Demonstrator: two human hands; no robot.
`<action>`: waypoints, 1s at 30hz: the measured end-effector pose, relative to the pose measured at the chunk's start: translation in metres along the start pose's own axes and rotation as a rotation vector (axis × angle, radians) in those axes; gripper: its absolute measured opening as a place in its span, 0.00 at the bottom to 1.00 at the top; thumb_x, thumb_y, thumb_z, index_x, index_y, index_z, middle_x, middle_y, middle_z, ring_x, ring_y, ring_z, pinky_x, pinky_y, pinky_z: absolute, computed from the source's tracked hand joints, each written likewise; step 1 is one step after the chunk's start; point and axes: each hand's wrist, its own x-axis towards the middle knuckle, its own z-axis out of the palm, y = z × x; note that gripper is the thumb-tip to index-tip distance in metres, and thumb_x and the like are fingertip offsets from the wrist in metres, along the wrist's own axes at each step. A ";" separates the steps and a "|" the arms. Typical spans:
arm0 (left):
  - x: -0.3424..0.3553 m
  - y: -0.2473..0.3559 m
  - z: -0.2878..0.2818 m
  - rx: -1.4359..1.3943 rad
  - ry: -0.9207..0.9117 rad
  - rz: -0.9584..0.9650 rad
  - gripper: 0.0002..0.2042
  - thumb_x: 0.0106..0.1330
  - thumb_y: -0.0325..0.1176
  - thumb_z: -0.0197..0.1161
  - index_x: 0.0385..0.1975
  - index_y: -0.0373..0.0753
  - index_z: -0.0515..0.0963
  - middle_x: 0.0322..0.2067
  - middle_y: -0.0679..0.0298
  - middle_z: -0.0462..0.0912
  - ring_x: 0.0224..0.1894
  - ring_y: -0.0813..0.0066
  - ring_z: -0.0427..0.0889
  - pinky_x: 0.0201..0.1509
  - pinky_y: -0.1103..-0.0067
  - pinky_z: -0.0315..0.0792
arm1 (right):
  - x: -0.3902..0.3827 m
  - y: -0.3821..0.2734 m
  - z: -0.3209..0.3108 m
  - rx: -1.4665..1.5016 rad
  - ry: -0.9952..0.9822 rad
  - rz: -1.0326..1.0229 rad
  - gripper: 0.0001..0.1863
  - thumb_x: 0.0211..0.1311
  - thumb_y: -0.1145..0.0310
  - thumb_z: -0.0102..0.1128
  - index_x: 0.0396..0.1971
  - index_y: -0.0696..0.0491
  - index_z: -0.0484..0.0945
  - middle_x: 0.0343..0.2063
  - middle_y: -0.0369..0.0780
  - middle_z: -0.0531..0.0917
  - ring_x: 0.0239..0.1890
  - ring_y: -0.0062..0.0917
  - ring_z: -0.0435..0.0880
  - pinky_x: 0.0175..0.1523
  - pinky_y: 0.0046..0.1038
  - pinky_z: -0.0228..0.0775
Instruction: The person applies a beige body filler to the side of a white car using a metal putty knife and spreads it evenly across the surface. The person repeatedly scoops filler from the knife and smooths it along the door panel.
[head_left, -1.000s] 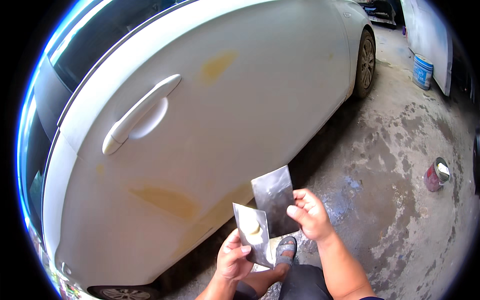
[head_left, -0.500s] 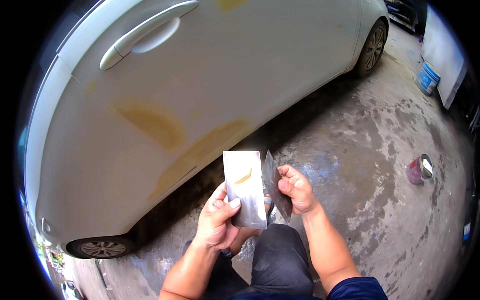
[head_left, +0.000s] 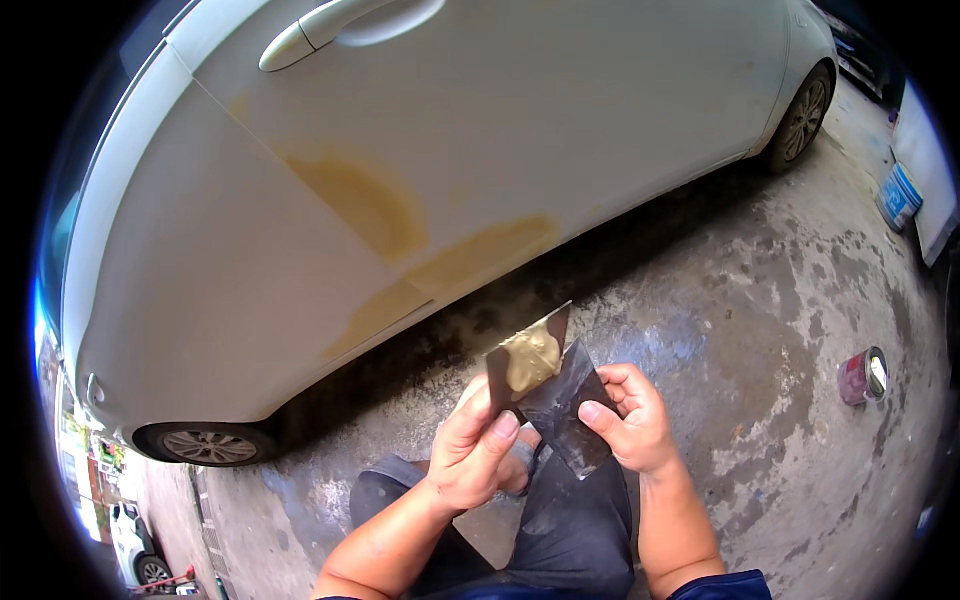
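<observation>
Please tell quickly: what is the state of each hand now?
Left hand: closed, holding a flat plate with beige paste.
Right hand: closed, holding a second plate.

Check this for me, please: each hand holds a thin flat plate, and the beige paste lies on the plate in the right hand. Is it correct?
Not quite. In the head view, the beige paste lies on the plate in the left hand, not on the other plate in the right hand. Each hand does hold a thin flat plate.

Patchy, stained grey floor (head_left: 740, 310)
</observation>
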 end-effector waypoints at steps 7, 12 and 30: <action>-0.009 -0.021 -0.015 0.509 -0.210 0.038 0.19 0.65 0.18 0.55 0.56 0.38 0.71 0.43 0.53 0.78 0.34 0.60 0.83 0.38 0.73 0.76 | 0.012 -0.012 -0.009 -0.030 0.018 -0.047 0.21 0.60 0.74 0.63 0.50 0.63 0.68 0.40 0.39 0.80 0.41 0.15 0.76 0.49 0.18 0.68; -0.037 -0.035 -0.059 0.044 0.064 -0.542 0.16 0.70 0.26 0.54 0.56 0.33 0.70 0.46 0.61 0.80 0.50 0.75 0.77 0.54 0.75 0.73 | 0.033 -0.032 -0.007 -0.242 -0.227 -0.314 0.21 0.53 0.82 0.63 0.49 0.58 0.77 0.45 0.43 0.82 0.49 0.27 0.80 0.54 0.29 0.72; -0.080 -0.051 -0.103 -0.507 0.356 -0.498 0.18 0.67 0.25 0.58 0.57 0.33 0.68 0.51 0.60 0.78 0.54 0.74 0.75 0.62 0.74 0.66 | 0.056 0.061 0.014 -1.044 -0.332 -0.071 0.20 0.48 0.69 0.67 0.45 0.51 0.82 0.52 0.45 0.77 0.54 0.39 0.75 0.59 0.36 0.68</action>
